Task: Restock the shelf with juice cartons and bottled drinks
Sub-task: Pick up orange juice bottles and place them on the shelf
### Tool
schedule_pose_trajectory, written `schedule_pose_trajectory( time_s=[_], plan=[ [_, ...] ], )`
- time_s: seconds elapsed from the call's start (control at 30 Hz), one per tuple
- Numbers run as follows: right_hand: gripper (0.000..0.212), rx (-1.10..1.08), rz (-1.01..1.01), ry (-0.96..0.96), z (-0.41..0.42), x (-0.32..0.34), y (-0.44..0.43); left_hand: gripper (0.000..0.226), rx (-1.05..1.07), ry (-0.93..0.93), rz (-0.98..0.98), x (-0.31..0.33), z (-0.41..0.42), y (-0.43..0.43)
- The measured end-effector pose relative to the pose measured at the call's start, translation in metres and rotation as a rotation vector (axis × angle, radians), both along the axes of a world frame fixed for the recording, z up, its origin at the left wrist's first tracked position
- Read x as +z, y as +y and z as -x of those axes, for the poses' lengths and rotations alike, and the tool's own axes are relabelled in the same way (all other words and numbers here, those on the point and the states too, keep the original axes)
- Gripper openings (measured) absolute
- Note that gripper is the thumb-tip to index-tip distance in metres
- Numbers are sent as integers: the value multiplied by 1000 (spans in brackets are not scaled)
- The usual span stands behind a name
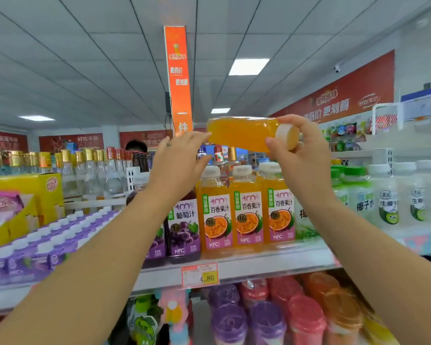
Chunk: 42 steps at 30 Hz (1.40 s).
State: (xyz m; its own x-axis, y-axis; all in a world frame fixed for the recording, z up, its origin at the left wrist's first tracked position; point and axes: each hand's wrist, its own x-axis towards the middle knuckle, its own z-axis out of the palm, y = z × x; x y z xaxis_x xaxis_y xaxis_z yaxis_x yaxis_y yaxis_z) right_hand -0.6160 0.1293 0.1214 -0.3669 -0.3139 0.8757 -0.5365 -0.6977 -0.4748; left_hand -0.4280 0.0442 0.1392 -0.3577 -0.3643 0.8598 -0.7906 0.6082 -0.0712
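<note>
Our left hand (177,158) is raised with fingers loosely extended, their tips meeting the base of the orange juice bottle (241,133), which lies sideways in the air above the matching bottles (246,210) standing on the shelf (234,267); our right hand (302,155) grips its capped end, fingers and thumb curled round it

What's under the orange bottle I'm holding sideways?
Below the orange bottle, gripped by the right hand, left hand touching its base, stand three passion-fruit juice bottles on the shelf. Anything behind them is hidden.
</note>
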Motion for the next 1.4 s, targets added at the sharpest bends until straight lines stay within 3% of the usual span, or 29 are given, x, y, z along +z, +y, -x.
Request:
schedule_pose_trajectory(
  time_s=[0.13,0.23,0.7,0.83,1.1,1.27,1.4],
  plan=[
    [32,-262,-113,145,7,37,-25,36,-5,-115,-210,-1,7,-10],
    [38,-323,-197,207,9,57,-43,35,-24,-176,-257,-5,9,-14],
    [40,-424,-628,531,-7,77,-122,37,-62,-159,-29,-24,8,-38],
    [49,-561,-823,659,-5,74,-137,36,-65,-164,-5,-26,9,-39],
    [66,-543,-1109,894,2,66,-160,35,-70,-88,74,-30,11,-43],
    [61,-531,-1099,915,8,63,-162,35,-56,-145,1,-26,9,-38],
    [70,-449,-1048,960,10,61,-146,40,18,-182,-36,-25,10,-35]
  ],
)
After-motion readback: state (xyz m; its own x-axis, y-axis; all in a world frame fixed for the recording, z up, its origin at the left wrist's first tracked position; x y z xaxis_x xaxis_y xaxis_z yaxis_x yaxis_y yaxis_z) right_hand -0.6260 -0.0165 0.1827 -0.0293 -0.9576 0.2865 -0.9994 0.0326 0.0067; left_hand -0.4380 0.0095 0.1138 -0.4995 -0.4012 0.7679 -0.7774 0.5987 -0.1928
